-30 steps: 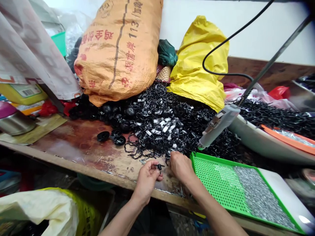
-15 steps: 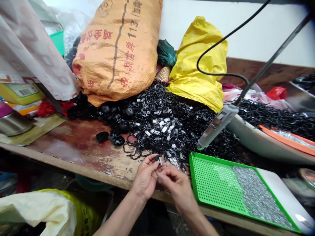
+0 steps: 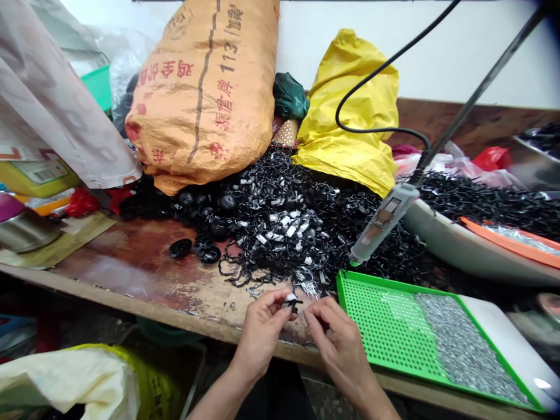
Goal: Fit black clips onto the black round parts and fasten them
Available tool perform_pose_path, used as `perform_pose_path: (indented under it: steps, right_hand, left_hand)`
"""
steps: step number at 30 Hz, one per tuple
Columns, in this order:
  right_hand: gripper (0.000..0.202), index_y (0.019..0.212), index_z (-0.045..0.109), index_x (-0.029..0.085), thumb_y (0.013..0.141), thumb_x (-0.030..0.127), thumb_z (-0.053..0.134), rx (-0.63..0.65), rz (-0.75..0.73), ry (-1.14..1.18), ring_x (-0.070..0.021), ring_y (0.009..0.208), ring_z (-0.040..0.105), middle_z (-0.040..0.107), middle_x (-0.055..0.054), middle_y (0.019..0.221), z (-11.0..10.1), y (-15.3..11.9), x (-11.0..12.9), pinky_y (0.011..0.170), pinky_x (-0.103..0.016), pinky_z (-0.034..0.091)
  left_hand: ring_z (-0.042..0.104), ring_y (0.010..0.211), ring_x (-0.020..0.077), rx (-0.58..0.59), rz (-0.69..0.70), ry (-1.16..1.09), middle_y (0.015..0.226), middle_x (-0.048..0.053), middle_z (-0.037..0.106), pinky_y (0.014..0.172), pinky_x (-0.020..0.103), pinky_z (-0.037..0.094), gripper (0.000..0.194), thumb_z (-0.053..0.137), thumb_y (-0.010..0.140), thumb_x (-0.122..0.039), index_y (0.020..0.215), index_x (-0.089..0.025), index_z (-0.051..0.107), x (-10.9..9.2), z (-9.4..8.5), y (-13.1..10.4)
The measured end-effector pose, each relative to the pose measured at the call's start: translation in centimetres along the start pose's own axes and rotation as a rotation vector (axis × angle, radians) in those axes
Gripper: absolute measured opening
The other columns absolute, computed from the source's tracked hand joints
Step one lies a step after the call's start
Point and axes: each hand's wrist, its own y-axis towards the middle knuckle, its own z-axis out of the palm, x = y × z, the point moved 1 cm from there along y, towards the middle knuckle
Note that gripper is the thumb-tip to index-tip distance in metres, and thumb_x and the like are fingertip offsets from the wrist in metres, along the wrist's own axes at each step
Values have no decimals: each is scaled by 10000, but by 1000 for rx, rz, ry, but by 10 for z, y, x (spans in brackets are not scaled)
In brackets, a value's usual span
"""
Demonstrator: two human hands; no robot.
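a: please, where is the small black piece [image 3: 294,304] now?

b: it is in the left hand [image 3: 262,331], above the front edge of the surface [image 3: 135,271]. this grip is closed: the thumb and the fingers are pinching the piece, and something white shows at its upper side.

a: and how is the right hand [image 3: 340,343]?

b: it is just beside the piece, on its right. the thumb and the forefinger are brought near together, but i cannot tell if this grip is grasping something thin.

a: what lies behind the hands?

b: thin silver pins [image 3: 310,287] lie a little farther from the front edge. behind them, a large heap of black parts [image 3: 350,213] spreads toward the back edge, with white blocks [image 3: 291,228] on it. a round black cap [image 3: 180,248] lies to the left of the heap.

a: and toward the right?

b: a green tray [image 3: 389,335] lies along the front edge, with small silver pieces [image 3: 468,341] gathered in its right part. a grey tool [image 3: 381,224] hangs with its tip down, near the left back corner of the tray.

a: what is at the back edge?

b: an orange sack [image 3: 210,99] and, to its right, a yellow sack [image 3: 345,105].
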Motion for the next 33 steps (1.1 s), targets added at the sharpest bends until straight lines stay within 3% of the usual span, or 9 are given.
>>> perform_pose_path:
  steps: [7,18,26,30,33]
  right_hand:
    - [186,633,493,168,787,137,393,-29,-57,-103,-105,558,469,458,-13,628,1,-1,1,511,-208,382]
    - [221,630,528,151,778,101,372,-77,-232,-354,-113,539,427,435,-35,607,2,-7,-3,492,-215,369]
    - [180,617,503,166,784,181,439,93,28,80,-109,580,458,466,-10,622,-8,-3,-5,514,-216,375]
    - [59,732,516,164,749,218,503,81,147,287,-123,649,498,517,-30,737,-6,-7,-12,551,-226,418]
    - [87,779,530,162,744,240,515,87,220,395,-130,651,527,540,-31,738,-1,-10,-16,562,-233,441]
  left_hand:
    - [527,663,130,62,2,77,757,27,568,628,244,437,176,603,614,-150,785,-166,644,4,0,-4]
    - [484,693,143,129,178,287,703,27,520,626,226,392,141,584,624,-89,710,-162,667,1,-2,-4]
    - [479,674,140,241,94,173,704,23,493,593,227,408,102,618,613,-134,699,-157,669,-4,-1,-6]
    - [468,677,136,288,87,173,695,21,482,608,220,401,115,608,634,-155,727,-163,674,-5,-1,-9]
    - [463,684,132,287,100,197,693,17,478,624,210,390,128,590,650,-142,741,-171,675,-4,-1,-11]
